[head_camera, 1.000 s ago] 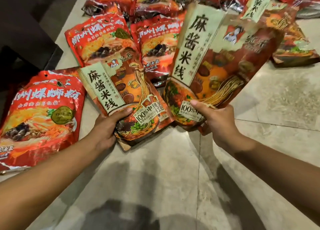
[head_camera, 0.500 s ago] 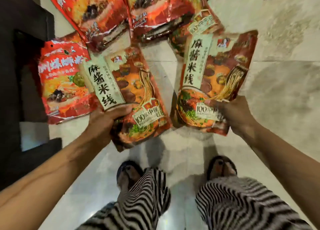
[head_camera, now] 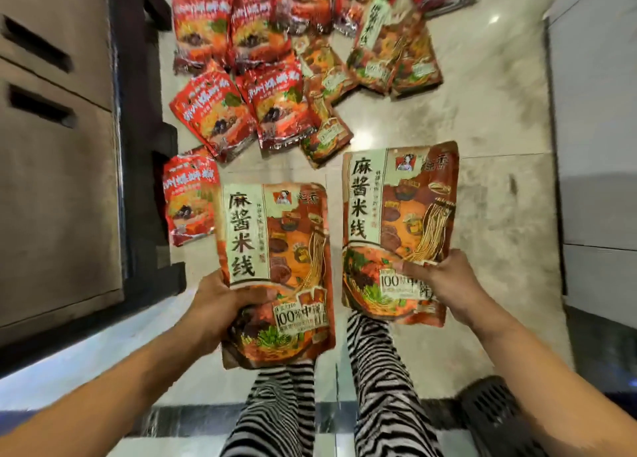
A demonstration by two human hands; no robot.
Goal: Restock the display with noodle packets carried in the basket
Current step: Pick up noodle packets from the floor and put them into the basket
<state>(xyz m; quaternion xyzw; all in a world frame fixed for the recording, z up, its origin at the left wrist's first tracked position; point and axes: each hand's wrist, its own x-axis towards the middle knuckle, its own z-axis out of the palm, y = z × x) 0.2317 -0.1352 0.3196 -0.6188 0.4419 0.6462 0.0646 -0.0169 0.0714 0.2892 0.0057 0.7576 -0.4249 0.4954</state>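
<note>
My left hand (head_camera: 217,313) grips the lower left edge of a brown noodle packet (head_camera: 279,250) with a pale green label, held upright above the floor. My right hand (head_camera: 444,281) grips the lower right part of a matching brown noodle packet (head_camera: 400,222), a little higher and to the right. Both packets face me, side by side, apart from each other. On the marble floor (head_camera: 482,119) beyond lie several red noodle packets (head_camera: 213,115) and more brown packets (head_camera: 389,53). A dark mesh basket (head_camera: 496,408) shows at the lower right behind my right forearm.
A dark wooden cabinet (head_camera: 55,167) with slot handles stands along the left. A single red packet (head_camera: 188,198) lies by its base. A pale wall or unit (head_camera: 596,112) rises on the right. My legs in striped trousers (head_camera: 382,387) stand below the packets.
Both hands have lifted their packets up and back towards me, turning them upright. My view has pulled away from the pile, which now lies farther off on the floor.
</note>
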